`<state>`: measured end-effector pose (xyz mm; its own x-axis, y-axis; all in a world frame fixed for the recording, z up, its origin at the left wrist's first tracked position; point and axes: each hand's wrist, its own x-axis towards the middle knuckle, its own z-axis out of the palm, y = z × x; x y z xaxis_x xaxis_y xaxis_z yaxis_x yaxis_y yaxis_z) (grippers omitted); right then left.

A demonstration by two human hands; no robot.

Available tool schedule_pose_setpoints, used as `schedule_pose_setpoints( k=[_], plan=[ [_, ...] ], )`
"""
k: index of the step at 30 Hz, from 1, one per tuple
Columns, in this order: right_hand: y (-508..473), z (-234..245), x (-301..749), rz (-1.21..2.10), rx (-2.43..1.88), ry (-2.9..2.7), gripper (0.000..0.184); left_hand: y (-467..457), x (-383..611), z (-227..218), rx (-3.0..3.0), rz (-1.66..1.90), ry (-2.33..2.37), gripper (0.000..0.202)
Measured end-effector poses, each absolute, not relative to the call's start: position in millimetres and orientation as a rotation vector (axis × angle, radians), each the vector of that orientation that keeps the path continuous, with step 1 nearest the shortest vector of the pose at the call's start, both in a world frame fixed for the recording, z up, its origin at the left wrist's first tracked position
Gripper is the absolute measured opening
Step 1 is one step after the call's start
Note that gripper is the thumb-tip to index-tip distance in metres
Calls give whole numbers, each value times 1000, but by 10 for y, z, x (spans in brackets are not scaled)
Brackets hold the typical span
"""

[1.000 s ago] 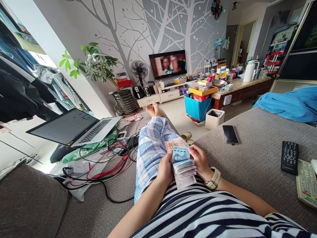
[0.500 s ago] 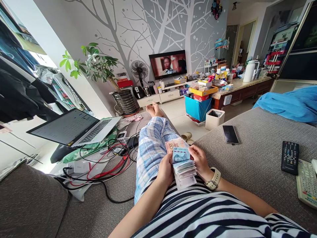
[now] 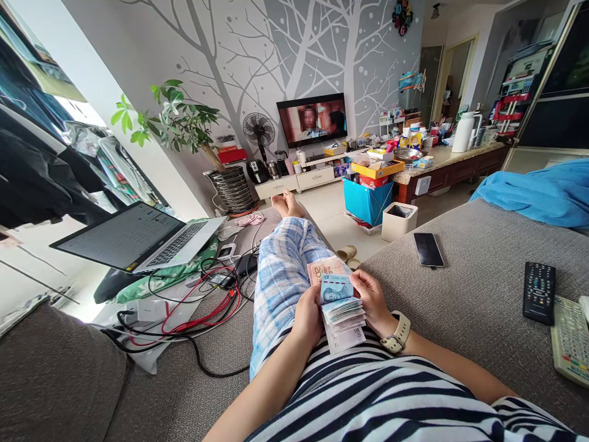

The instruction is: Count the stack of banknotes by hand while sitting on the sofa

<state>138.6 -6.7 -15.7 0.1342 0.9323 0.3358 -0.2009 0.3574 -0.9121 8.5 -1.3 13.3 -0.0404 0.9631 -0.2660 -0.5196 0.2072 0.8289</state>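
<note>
A person on a sofa (image 3: 469,288) counts a stack of banknotes (image 3: 339,306) over the lap, left hand (image 3: 307,316) and right hand (image 3: 373,301) both gripping it; the top note apparently needs peeling off next.

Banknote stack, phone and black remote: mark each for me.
banknote stack (image 3: 343,312), head view, fanned edges between both hands.
phone (image 3: 428,249), head view, middle of its dark screen.
black remote (image 3: 538,292), head view, centre of its keypad.
</note>
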Motion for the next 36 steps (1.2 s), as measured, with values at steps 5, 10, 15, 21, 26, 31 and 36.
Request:
schedule_pose_setpoints(
  k=[5, 10, 15, 21, 26, 31, 36],
  plan=[
    [-64, -168, 1387, 972, -834, -1130, 35, 32, 48, 60, 557, 1247, 942, 13],
    [-63, -161, 1385, 964, -861, -1134, 37, 45, 43, 38, 565, 1239, 918, 14],
    [-62, -162, 1385, 972, -856, -1131, 36, 25, 49, 61, 562, 1242, 922, 15],
    [-58, -181, 1379, 983, -834, -1115, 37, -23, 59, 112, 555, 1209, 931, 21],
    [-60, -183, 1377, 980, -847, -1116, 38, -21, 56, 100, 556, 1214, 898, 20],
    [-41, -211, 1358, 1013, -814, -1083, 38, 8, 55, 63, 541, 1222, 878, 19],
    [-33, -231, 1351, 1043, -750, -1101, 37, 64, 43, -15, 537, 1243, 876, 22]
  ],
)
